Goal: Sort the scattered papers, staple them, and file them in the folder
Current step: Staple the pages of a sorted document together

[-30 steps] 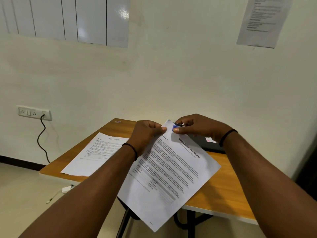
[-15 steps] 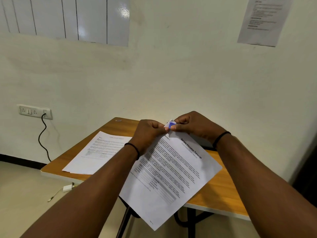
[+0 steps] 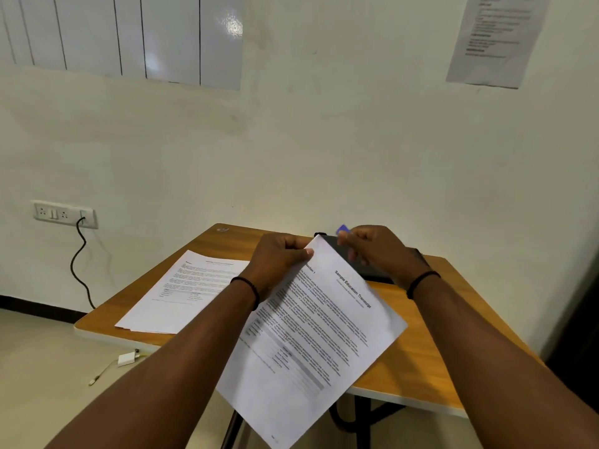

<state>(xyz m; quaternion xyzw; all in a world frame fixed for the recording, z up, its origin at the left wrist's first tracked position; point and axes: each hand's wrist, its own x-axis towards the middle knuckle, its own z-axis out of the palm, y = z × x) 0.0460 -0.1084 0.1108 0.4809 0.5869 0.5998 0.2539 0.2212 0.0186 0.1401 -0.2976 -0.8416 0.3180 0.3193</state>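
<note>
Small blue object (image 3: pixel 343 229) pinched in right hand (image 3: pixel 376 251), blurred, mostly hidden, not identifiable. Dark flat item (image 3: pixel 356 264) on the table (image 3: pixel 421 367) largely covered by that hand and the held papers (image 3: pixel 317 345); unclear what it is. Wall notice (image 3: pixel 496 37) cut off at top edge, its print too small to read.
</note>
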